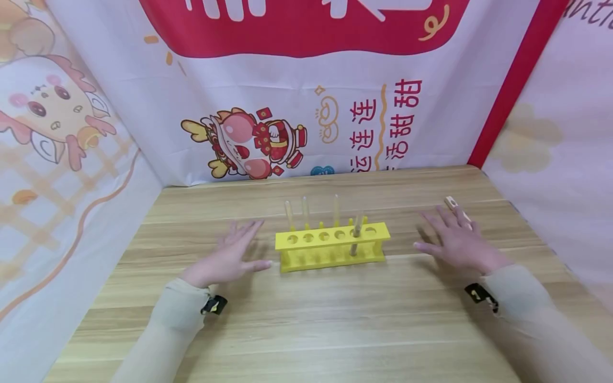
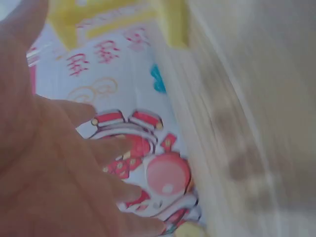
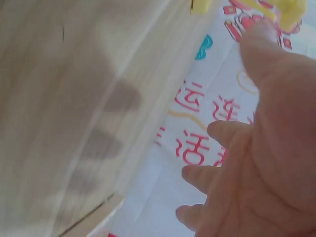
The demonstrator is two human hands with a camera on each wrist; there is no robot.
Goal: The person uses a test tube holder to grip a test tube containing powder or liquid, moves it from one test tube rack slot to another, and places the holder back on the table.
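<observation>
A yellow test tube rack (image 1: 330,235) stands on the wooden table between the two hands. Three clear test tubes (image 1: 305,211) sit over pegs along its back, and another tube (image 1: 355,242), greyish inside, stands in a hole near the right end. To the left of the rack, my left hand (image 1: 227,258) hovers with fingers spread and the thumb pointing at the rack; it holds nothing. On the other side my right hand (image 1: 455,244), also spread and holding nothing, is above the table. Just behind its fingers lies a small, narrow wooden piece (image 1: 451,202), partly hidden by them.
A white printed cloth (image 1: 287,74) with red lettering and cartoon figures hangs behind the table. More printed cloth (image 1: 52,159) borders the left side, and a pale one (image 1: 560,159) the right. Bare wood (image 1: 345,319) spreads in front of the rack.
</observation>
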